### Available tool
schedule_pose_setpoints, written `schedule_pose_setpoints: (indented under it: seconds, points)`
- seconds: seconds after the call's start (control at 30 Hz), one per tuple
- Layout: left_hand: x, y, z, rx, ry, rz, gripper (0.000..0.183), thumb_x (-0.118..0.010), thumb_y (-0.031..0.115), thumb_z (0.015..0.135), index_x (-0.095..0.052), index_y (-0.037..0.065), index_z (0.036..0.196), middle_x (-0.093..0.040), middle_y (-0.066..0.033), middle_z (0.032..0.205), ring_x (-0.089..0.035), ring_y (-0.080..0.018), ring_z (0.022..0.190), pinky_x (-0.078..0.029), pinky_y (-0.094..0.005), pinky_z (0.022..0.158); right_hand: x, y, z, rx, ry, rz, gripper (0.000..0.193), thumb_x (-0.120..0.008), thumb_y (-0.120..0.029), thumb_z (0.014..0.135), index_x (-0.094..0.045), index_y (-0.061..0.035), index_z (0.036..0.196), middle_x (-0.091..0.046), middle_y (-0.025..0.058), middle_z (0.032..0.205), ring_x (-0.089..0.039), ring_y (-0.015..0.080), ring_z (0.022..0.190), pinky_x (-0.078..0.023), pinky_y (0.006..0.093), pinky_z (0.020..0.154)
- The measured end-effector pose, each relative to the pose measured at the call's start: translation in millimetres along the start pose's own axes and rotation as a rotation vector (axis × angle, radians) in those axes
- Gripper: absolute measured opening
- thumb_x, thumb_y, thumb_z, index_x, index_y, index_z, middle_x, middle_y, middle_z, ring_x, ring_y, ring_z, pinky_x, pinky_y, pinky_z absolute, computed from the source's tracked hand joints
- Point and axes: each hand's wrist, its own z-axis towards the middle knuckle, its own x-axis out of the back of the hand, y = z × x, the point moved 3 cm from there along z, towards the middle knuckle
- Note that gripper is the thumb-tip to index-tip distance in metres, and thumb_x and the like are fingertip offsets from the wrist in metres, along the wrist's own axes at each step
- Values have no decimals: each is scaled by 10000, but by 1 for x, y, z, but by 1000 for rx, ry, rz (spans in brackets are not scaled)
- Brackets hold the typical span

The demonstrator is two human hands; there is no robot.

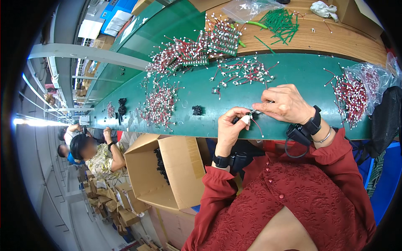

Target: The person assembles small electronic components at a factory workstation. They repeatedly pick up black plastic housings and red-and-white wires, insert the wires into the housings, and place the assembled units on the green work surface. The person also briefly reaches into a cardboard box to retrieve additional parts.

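My left hand [230, 127] is closed in a pinch above the green work surface. A small dark part shows at its fingertips, and a short red wire [256, 126] with a white end hangs beside them. The thumb tip has something white over it. From the right, my right hand [284, 103] grips a thin metal tool [253, 111] whose tip meets the left fingertips. The tool's kind is mostly hidden by the fingers. Just beyond the hands lie a loose pile of red wires with white connectors [247, 72] and a small circuit board [215, 90].
Wired green circuit boards [222, 39] are stacked behind. Red wire heaps lie left [161, 104] and right [349, 98], the latter by a clear bag [381, 79]. Green strips [282, 25] cover part of a wooden board. An open cardboard box [180, 171] stands below the edge. Other people sit far left.
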Motion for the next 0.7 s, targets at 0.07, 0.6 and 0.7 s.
schedule_pose_setpoints:
  seconds: [0.07, 0.6, 0.7]
  points:
    - [0, 1, 0, -6, -10, 12, 171, -544, -86, 785, -585, -52, 948, -597, -90, 791, -559, -139, 641, -465, -252, 542, -1, 0, 0, -3, -6, -7, 168, -679, -130, 671, -658, -145, 837, -484, -1, 653, -543, 168, 579, -424, 310, 474]
    - [-9, 9, -3, -101, 105, 95, 148, -526, -119, 740, -588, -53, 856, -566, -66, 772, -521, -102, 580, -434, -215, 498, -13, -3, -7, -155, -40, 165, 157, -664, -149, 729, -688, -125, 883, -586, 10, 689, -589, 196, 594, -430, 323, 472]
    - [-11, 11, -4, -101, 124, 104, 138, -523, -120, 738, -585, -54, 842, -561, -65, 769, -518, -98, 574, -428, -210, 492, -17, -2, -9, -254, -84, 272, 141, -652, -152, 754, -693, -112, 883, -607, 30, 687, -591, 225, 593, -434, 335, 492]
